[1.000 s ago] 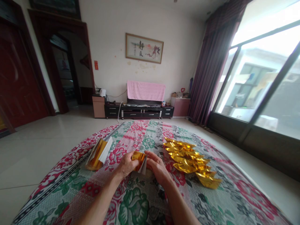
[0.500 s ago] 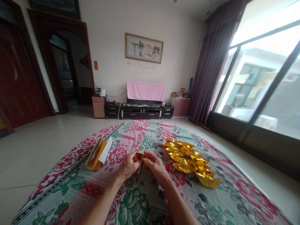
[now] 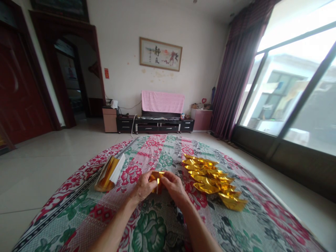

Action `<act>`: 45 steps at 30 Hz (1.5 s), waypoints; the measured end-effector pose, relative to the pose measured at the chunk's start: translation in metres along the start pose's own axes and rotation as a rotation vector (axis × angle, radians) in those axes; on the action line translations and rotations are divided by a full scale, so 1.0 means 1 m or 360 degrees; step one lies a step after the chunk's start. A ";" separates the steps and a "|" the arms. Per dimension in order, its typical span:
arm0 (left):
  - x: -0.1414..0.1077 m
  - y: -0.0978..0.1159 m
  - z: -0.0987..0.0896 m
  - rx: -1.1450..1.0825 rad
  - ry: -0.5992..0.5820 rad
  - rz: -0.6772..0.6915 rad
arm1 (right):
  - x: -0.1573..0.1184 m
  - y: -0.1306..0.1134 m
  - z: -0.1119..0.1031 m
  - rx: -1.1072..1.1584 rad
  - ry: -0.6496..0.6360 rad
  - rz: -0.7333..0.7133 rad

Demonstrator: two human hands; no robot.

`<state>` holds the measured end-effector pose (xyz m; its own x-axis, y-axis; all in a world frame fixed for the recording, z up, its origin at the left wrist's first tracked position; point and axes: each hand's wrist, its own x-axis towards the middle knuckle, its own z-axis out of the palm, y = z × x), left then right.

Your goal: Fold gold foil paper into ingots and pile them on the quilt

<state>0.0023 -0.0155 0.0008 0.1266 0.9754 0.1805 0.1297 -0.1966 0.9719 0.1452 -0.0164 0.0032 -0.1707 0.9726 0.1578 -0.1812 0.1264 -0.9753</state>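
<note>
Between my two hands is a small piece of gold foil paper point(image 3: 158, 177), partly folded, its shiny side catching the light. My left hand point(image 3: 144, 186) pinches its left side, thumb toward me. On the right side, my right hand point(image 3: 172, 184) grips it between thumb and fingers. Both hands are just above the flowered cloth point(image 3: 149, 227). To the right lie several folded gold paper ingots point(image 3: 210, 188) in overlapping rows. A curled stack of gold foil sheets point(image 3: 110, 173) with pale backs rests at the left.
The patterned cloth covers a rounded surface in front of me. Beyond it, a low black TV cabinet point(image 3: 160, 127) stands by the wall, with a pink towel point(image 3: 162, 101) draped over something on it. A purple curtain point(image 3: 225, 77) and large window are at right.
The gold foil paper between my fingers has been spread wider and now shows more of its shiny face. Both hands stay in nearly the same place.
</note>
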 end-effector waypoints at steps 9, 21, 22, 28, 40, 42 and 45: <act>-0.004 0.005 0.001 -0.0181 -0.0123 -0.0053 | -0.003 -0.005 0.003 0.0044 0.0043 0.0067; -0.006 0.011 0.001 -0.0363 -0.0228 -0.0092 | -0.005 -0.009 0.004 -0.0029 0.0155 0.0072; -0.006 0.012 0.000 -0.0354 -0.0227 -0.0093 | -0.004 -0.008 0.004 -0.0034 0.0163 0.0071; -0.006 0.012 0.000 -0.0280 -0.0230 -0.0058 | -0.002 -0.003 0.003 -0.0055 0.0215 0.0069; -0.003 0.007 0.001 -0.0040 -0.0184 -0.0019 | -0.002 -0.008 0.002 0.0078 0.0177 0.0107; -0.003 0.006 0.001 -0.0029 -0.0194 -0.0024 | -0.002 -0.009 0.001 0.0061 0.0187 0.0086; -0.002 0.004 0.002 -0.0031 -0.0207 -0.0039 | -0.002 -0.008 0.000 0.0046 0.0195 0.0089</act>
<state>0.0043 -0.0189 0.0045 0.2503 0.9585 0.1368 0.1152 -0.1698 0.9787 0.1466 -0.0195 0.0110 -0.0623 0.9947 0.0818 -0.2032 0.0676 -0.9768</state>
